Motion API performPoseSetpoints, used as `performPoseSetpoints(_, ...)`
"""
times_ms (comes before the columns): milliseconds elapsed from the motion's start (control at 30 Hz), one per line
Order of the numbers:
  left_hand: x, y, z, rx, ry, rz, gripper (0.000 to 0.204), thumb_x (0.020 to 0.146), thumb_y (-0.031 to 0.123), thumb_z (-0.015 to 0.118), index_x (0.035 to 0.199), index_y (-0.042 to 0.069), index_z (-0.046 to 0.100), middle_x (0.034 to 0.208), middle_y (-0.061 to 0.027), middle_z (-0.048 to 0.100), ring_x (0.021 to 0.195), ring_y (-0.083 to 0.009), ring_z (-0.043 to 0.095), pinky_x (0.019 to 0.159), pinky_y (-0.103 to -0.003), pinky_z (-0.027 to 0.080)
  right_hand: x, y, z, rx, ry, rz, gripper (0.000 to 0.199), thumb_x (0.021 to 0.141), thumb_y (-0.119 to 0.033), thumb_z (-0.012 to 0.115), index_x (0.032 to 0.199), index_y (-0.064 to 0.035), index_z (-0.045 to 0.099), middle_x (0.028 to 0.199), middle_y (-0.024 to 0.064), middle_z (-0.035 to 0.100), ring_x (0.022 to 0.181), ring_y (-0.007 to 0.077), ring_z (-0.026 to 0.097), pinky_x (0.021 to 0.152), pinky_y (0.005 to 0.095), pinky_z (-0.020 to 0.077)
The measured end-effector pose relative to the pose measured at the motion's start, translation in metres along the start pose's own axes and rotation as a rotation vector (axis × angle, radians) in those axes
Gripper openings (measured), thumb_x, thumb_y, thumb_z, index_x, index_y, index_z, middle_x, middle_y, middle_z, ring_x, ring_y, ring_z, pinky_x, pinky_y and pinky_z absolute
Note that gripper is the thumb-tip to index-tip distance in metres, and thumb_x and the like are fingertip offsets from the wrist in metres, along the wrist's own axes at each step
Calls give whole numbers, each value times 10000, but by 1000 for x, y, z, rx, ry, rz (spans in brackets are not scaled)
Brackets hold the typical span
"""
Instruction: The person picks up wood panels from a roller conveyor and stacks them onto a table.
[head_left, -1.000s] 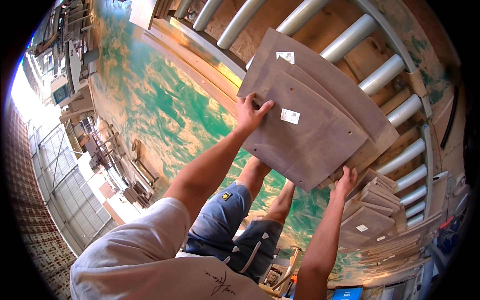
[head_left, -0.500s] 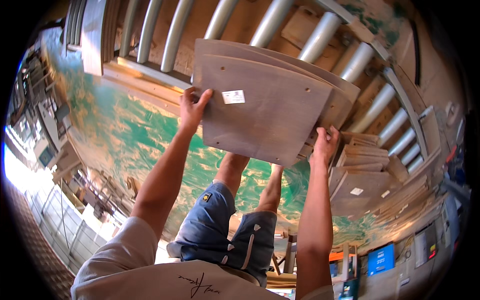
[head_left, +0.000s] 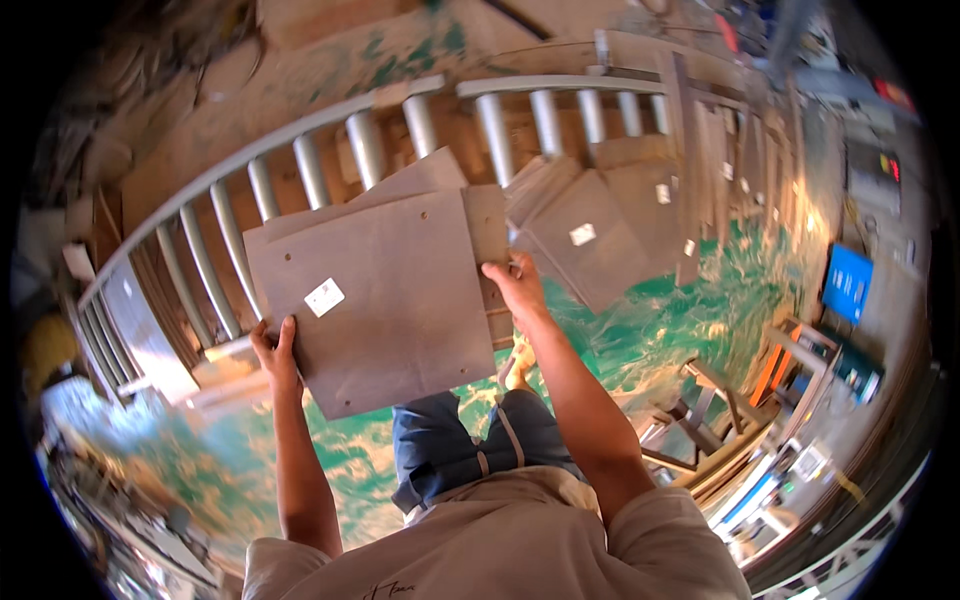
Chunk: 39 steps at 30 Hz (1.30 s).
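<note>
A stack of flat brown wooden panels (head_left: 400,300) is held up in front of me at the roller conveyor. The top panel is nearly square, with small holes near its corners and a white label. The panels beneath lie fanned out, their edges showing at the far side and the right. My left hand (head_left: 278,355) grips the left edge, thumb on top. My right hand (head_left: 517,285) is closed on the right edge, its fingers partly hidden. I cannot tell whether the stack's far side touches the rollers.
Metal rollers (head_left: 312,172) of the conveyor curve across beyond the panels. Further labelled panels (head_left: 590,235) lean in a pile to the right. More boards (head_left: 150,320) stand at the left. The green floor (head_left: 640,320) is strewn with sawdust. A wooden frame (head_left: 700,430) stands at lower right.
My view has turned to the right, bringing the leaning pile closer to the middle. Both hands keep hold of the stack, which has swung round with me and now appears tilted the other way.
</note>
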<state>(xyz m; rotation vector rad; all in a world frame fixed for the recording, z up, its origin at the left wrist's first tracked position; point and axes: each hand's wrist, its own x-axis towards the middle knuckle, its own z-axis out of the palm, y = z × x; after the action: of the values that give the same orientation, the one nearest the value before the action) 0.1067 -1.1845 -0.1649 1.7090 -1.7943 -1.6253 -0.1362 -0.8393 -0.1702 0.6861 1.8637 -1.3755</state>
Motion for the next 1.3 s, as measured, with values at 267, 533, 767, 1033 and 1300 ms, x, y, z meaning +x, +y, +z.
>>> performPoseSetpoints(267,-182,158,75,211,-252,306,824,793,399,833,1361,-56,446,1140,-154,569,1023,-217,542,920,-347,449,-196,24,-238,408,88,-30,713,796,-301,796,1351,-62,418,1113,130,585,970,210,589,768,369,506)
performPoseSetpoints(533,-465,206,277,333,-829,534,819,829,388,803,1353,-123,433,1324,-219,539,1153,-250,567,1013,-345,439,-395,161,-501,768,508,-221,749,798,-296,747,1403,-34,392,1288,177,551,1188,279,519,970,388,428)
performPoseSetpoints(767,-799,163,486,463,-1293,775,812,800,404,816,1347,-94,482,1297,-207,577,1189,-274,552,1035,-365,412,-543,323,-676,1132,1140,-260,611,817,-239,699,1361,-78,472,1174,94,570,1016,190,530,809,334,462)
performPoseSetpoints(1033,-1153,-20,586,657,-1934,851,856,727,394,851,1307,-131,500,1143,-201,642,974,-257,651,822,-350,538,-660,486,-733,1701,1703,-238,533,816,-199,669,1314,-69,532,1229,110,577,1062,237,564,874,388,490)
performPoseSetpoints(1300,-1367,-199,610,904,-2200,1331,751,698,457,840,1234,-22,621,1194,-218,669,1058,-329,667,923,-388,518,-663,592,-727,2152,2019,-158,406,862,-248,599,1218,-62,540,1158,114,604,1016,327,620,819,485,546)
